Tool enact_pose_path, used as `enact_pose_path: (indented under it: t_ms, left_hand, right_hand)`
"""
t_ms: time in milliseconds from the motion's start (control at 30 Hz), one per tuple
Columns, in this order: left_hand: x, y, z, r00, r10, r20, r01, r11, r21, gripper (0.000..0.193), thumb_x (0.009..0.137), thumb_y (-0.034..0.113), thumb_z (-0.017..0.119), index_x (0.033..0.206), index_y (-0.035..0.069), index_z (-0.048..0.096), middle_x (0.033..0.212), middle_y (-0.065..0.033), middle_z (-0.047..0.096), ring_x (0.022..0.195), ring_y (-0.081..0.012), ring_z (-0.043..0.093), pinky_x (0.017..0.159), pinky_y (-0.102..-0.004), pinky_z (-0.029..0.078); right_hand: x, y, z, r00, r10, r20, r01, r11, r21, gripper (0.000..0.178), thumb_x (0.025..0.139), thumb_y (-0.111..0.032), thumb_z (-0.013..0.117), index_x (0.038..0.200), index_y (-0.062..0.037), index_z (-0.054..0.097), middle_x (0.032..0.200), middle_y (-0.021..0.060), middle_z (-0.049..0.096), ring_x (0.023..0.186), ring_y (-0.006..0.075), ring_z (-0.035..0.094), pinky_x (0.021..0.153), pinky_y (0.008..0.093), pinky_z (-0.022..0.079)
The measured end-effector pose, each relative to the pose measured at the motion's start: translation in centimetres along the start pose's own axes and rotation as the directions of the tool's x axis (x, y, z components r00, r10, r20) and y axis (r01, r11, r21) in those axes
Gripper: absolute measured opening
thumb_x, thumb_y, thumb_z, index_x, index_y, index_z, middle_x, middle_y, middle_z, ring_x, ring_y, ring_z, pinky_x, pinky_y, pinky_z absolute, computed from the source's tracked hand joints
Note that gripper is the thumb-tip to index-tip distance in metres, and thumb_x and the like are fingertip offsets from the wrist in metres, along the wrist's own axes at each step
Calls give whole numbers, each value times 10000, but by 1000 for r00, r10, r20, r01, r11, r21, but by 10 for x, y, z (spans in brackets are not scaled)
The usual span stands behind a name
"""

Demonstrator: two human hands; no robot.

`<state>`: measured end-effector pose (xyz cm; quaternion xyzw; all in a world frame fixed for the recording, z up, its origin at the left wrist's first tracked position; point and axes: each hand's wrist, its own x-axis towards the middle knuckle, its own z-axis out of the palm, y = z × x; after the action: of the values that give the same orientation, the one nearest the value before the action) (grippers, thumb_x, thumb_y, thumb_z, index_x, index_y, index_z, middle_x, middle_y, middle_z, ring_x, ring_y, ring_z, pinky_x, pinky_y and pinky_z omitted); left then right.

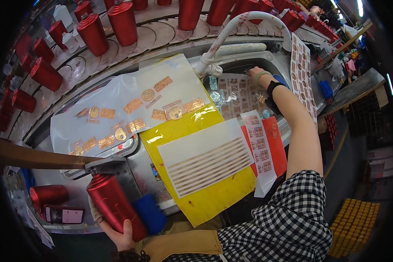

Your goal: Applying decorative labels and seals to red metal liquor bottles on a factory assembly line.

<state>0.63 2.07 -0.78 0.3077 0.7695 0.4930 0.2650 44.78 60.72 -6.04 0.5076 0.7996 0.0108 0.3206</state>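
Observation:
My left hand (121,234) is wrapped round the lower part of a glossy red bottle (113,201), tilted at the lower left, its neck against a metal bracket. A blue sponge or cloth (149,213) lies just beside the bottle. My right hand (258,75) reaches into the sink basin, near its back wall, beyond a decal sheet (238,94) that appears to lie in water. Its fingers are too small and dark to read. Closer to me, a sheet of striped gold decals (209,163) lies on a yellow plastic sheet (222,196).
A white curved faucet (212,52) arches over the sink. White sheeting with gold decals (135,100) covers the left side. Red bottles (122,24) stand along a curved conveyor (150,37). A phone (64,215) and a lying red bottle (48,195) are at lower left.

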Motion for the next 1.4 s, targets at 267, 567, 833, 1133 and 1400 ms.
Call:
enact_pose_path:
  t_ms: [267, 567, 833, 1133, 1400]
  left_hand:
    - [4, 1, 3, 1000, 22, 4, -22, 1000, -21, 1031, 754, 180, 710, 1625, 8, 187, 1647, -157, 273, 1523, -291, 273, 1251, -432, 178]
    - [12, 10, 8, 989, 136, 59, -138, 990, 30, 958, 813, 141, 685, 1616, -17, 187, 1654, -165, 262, 1539, -293, 240, 1260, -424, 147]
    - [12, 26, 17, 981, 186, 57, -184, 982, -29, 867, 873, 87, 690, 1595, -36, 227, 1631, -184, 294, 1512, -292, 284, 1243, -408, 190]
    - [20, 14, 17, 965, 255, 64, -253, 967, -44, 766, 952, 119, 682, 1590, 0, 276, 1558, -142, 390, 1398, -234, 415, 1170, -369, 327]
    - [18, 32, 22, 943, 329, 55, -321, 940, -119, 794, 939, 153, 717, 1586, -10, 286, 1568, -156, 385, 1438, -252, 384, 1200, -372, 286]
  right_hand:
    - [-12, 26, -5, 970, 185, -156, -170, 979, 109, 304, 867, -139, 706, 1168, -135, 741, 1185, 215, 703, 1122, 405, 679, 940, 492, 578]
    - [-47, 53, -7, 801, 149, -580, -37, 979, 200, 236, 924, -94, 540, 1119, -82, 673, 1026, 217, 712, 958, 425, 681, 812, 542, 540]
    - [-112, 43, -54, 629, 136, -765, -16, 987, 162, 164, 920, -139, 579, 1061, -108, 658, 1005, 134, 683, 1006, 350, 685, 851, 477, 564]
    - [-172, 55, -107, 565, 18, -825, 43, 998, 52, 154, 936, -123, 559, 1046, -76, 656, 1008, 171, 684, 917, 394, 678, 809, 499, 550]
    - [-217, 67, -115, 585, 42, -810, 21, 998, 67, 167, 890, -198, 623, 1001, -81, 668, 952, 196, 708, 964, 404, 681, 838, 490, 535]
